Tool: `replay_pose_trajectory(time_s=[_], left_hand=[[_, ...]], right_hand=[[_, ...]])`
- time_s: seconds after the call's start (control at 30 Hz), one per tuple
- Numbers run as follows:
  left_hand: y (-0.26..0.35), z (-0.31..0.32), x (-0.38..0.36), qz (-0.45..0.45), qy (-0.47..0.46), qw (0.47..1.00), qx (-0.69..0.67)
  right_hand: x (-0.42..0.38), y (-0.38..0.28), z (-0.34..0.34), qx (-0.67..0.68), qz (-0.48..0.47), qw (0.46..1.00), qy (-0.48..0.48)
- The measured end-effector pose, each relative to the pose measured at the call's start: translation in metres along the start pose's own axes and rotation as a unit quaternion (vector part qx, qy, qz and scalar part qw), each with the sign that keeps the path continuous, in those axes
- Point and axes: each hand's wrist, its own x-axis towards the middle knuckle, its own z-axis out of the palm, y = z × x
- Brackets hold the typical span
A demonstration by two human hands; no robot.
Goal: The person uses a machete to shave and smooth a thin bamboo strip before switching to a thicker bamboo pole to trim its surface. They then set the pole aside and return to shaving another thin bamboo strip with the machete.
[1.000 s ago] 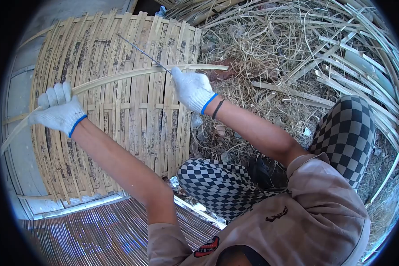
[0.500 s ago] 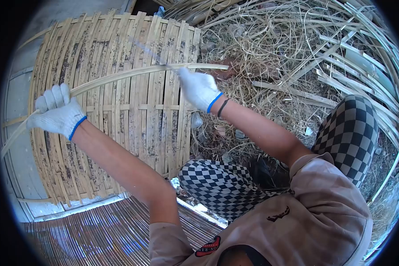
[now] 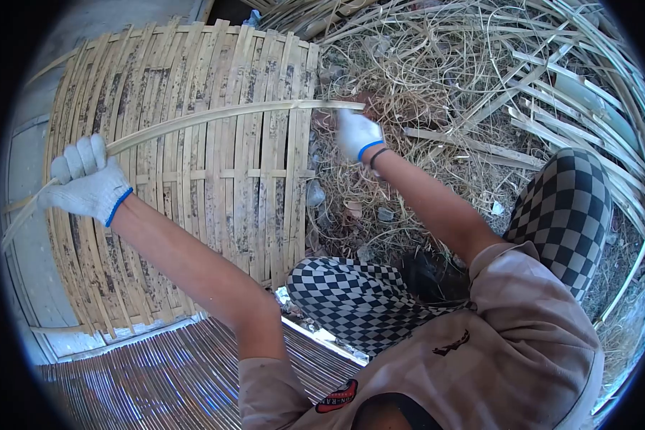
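A long, pale bamboo strip [image 3: 201, 117] arches over the woven bamboo panel [image 3: 183, 229]. My left hand [image 3: 87, 180], in a white glove with a blue cuff, is closed around the strip near its left end. At the strip's right end is my right hand [image 3: 358, 135], gloved the same way and blurred by motion. Its fingers are closed on a knife, whose thin blade shows half a second ago but can hardly be made out now. The panel lies flat under the strip, its slats speckled dark.
Curly bamboo shavings [image 3: 423, 93] cover the ground at the right. Split bamboo pieces [image 3: 573, 129] are heaped beyond my bent, checkered knee [image 3: 566, 193]. A ribbed mat of thin slats [image 3: 172, 373] lies at the lower left.
My right hand has moved right along the strip, from over the panel's edge to the strip's far end. The left hand has shifted slightly left, keeping its grip.
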Motion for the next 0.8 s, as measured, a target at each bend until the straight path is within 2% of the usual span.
replay_pose_trajectory(time_s=[0.03,0.07,0.13,0.2,0.27,0.3,0.4,0.47,0.5,0.53,0.57,0.6,0.63,0.73,0.77,0.8], left_hand=[[0.0,0.0,0.0,-0.002,0.008,1.0,-0.009],[0.003,0.002,-0.003,0.002,0.002,1.0,-0.001],[0.002,0.009,-0.006,0.007,-0.015,1.0,0.002],[-0.002,0.007,0.003,-0.005,-0.022,1.0,-0.022],[-0.004,0.007,0.02,-0.024,-0.013,0.999,-0.025],[-0.002,0.034,-0.001,0.034,0.056,0.997,0.039],[-0.001,0.044,-0.006,0.041,0.052,0.996,0.058],[-0.004,0.046,-0.003,0.029,0.091,0.994,0.049],[-0.005,0.043,-0.001,0.023,0.111,0.993,0.044],[-0.006,0.026,0.007,-0.011,0.005,1.0,-0.027],[-0.006,-0.003,0.021,-0.042,-0.101,0.989,-0.099],[-0.007,-0.022,0.026,-0.071,-0.205,0.961,-0.169],[-0.009,-0.024,0.024,-0.116,-0.334,0.891,-0.285],[-0.011,-0.033,0.007,-0.116,-0.397,0.826,-0.383],[-0.013,-0.038,0.003,-0.102,-0.392,0.825,-0.395],[-0.014,-0.042,0.0,-0.098,-0.381,0.829,-0.398]], right_hand=[[-0.003,0.024,-0.015,-0.019,0.083,0.993,-0.08],[-0.011,0.052,-0.02,-0.011,0.098,0.989,-0.108],[-0.024,0.059,0.006,-0.041,0.156,0.985,-0.062],[-0.031,0.028,0.025,-0.003,0.118,0.993,0.005],[-0.018,-0.005,0.022,0.011,0.077,0.997,0.029],[-0.016,-0.015,0.02,0.022,0.016,0.996,0.083],[-0.015,-0.01,0.026,0.064,-0.01,0.993,0.095],[-0.017,0.034,0.056,-0.033,0.057,0.996,0.064],[-0.024,0.046,0.046,-0.023,0.158,0.987,-0.012],[-0.026,0.065,0.045,0.005,0.25,0.966,-0.064],[-0.022,0.086,0.054,-0.009,0.277,0.955,-0.109],[-0.035,0.076,0.037,-0.038,0.277,0.955,-0.097],[-0.037,0.077,0.037,-0.054,0.269,0.956,-0.101],[-0.006,0.104,0.091,-0.095,0.162,0.973,-0.132],[-0.012,0.072,0.066,-0.033,0.181,0.979,-0.085],[-0.023,0.038,0.041,-0.007,0.146,0.988,-0.046]])
